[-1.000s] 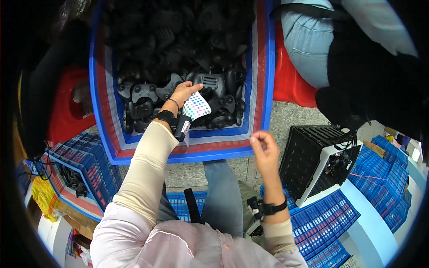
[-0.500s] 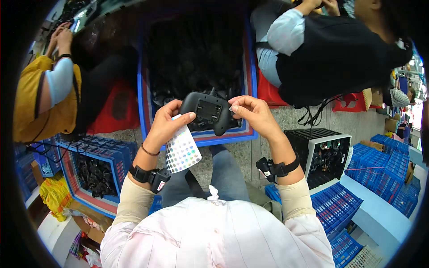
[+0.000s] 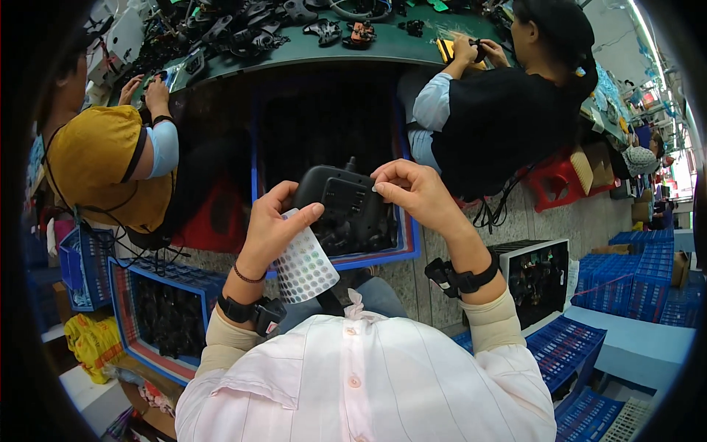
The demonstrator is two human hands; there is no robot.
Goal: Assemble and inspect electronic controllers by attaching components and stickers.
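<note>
My left hand [image 3: 278, 225] grips a black game controller [image 3: 313, 190] by its left side, back face up, with the bare battery compartment [image 3: 345, 197] showing. Under the same hand hangs a white sheet of small round shiny stickers [image 3: 308, 269], bent at its top. Thumb and forefinger of my right hand [image 3: 412, 193] are closed in a pinch on a small pale sticker [image 3: 375, 188] beside the controller's right side. Below the controller stands a blue-rimmed crate [image 3: 409, 250] holding dark pieces that are hard to make out.
Beyond the crate runs a green workbench [image 3: 412, 48] strewn with controller parts. A person in yellow [image 3: 103, 158] sits at the left, another in a black vest [image 3: 501, 132] at the right. Crates of black parts [image 3: 166, 313] flank me, with blue baskets [image 3: 563, 346] at the right.
The view has tilted up, so the workbench and more of both co-workers show. My right hand's pinch has shifted slightly along the controller's right side. The left hand keeps its hold.
</note>
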